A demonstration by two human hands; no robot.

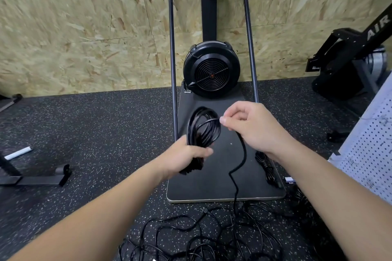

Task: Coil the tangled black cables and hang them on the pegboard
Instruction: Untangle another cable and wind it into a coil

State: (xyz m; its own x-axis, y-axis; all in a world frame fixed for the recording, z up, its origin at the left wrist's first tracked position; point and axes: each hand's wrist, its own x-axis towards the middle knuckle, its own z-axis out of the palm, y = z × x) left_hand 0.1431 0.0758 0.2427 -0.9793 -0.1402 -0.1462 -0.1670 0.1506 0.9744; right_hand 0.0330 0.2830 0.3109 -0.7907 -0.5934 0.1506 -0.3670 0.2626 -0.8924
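Mid-coil: my left hand [186, 154] grips the coil [202, 127], right hand [252, 127] pinches the strand [237, 167]; next I lay another loop, tangle [212, 237] feeding freely

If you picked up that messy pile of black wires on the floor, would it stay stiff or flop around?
Probably floppy: the tangled cables lie in loose curls, and the strand below the right hand hangs limp. It would likely snag and drag along in one clump, since the loops cross each other.

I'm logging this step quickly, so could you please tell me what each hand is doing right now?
Left hand: closed around the coiled black cable.
Right hand: pinching the loose strand that trails to the tangle on the floor.
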